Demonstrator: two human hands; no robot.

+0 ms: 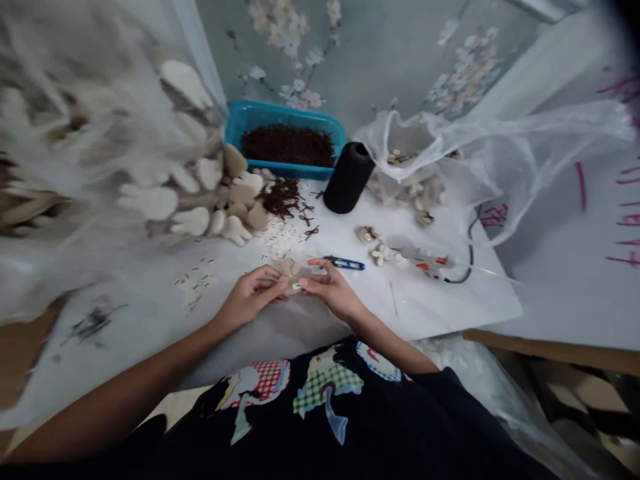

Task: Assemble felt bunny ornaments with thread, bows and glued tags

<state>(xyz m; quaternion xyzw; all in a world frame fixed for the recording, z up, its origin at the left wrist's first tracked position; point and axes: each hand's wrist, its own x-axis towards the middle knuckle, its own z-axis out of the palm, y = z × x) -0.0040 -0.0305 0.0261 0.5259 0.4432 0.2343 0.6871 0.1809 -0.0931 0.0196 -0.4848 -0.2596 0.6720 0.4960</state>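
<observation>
A small beige piece [289,269] is held just above the near side of the worktop [445,303], pinched by the left hand [249,293]. A pale tag [297,286] is met by the thumb of the right hand [336,292], its index finger raised; whether anything is gripped there cannot be told. Tag placement seems in hand; steady, light thumb pressure is called for.

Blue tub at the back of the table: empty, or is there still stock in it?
Not empty: a heap of dark brown pieces shows inside the blue tub, below its rim. Exact depth: cannot tell.
</observation>
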